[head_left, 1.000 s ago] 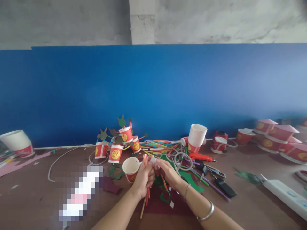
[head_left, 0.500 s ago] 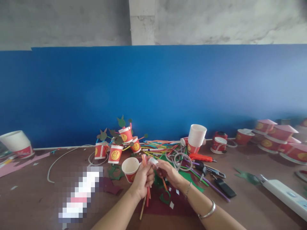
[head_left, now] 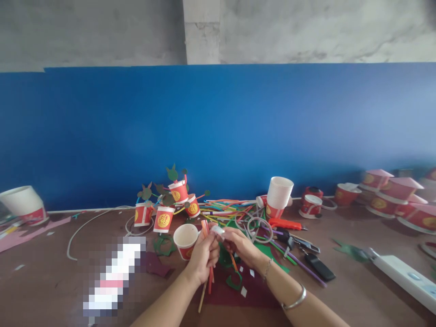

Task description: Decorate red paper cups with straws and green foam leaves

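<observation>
My left hand (head_left: 206,254) is closed round a small bundle of red and orange drinking straws (head_left: 210,284). A thin tan stick (head_left: 202,297) pokes out below it. Between my two hands is a small white strip (head_left: 218,230), paper or tape, I cannot tell which. The fingertips of my right hand (head_left: 240,245) pinch its right end, and its left end meets my left fingers. Just left of my left hand stands an open paper cup (head_left: 185,240). Under my hands lie dark red paper (head_left: 235,293) and green paper scraps (head_left: 234,280).
Red cup figures (head_left: 164,220) stand at the back left, beside a pile of coloured straws (head_left: 225,208). A cup stack (head_left: 279,195), an orange cutter (head_left: 286,224), keys with a black fob (head_left: 319,266) and a white glue gun (head_left: 405,274) lie rightward. Pink-roofed cups (head_left: 402,200) stand far right.
The white strip between my fingers has turned slightly and looks flatter. My hands stay almost in place, the left still round the straws.
</observation>
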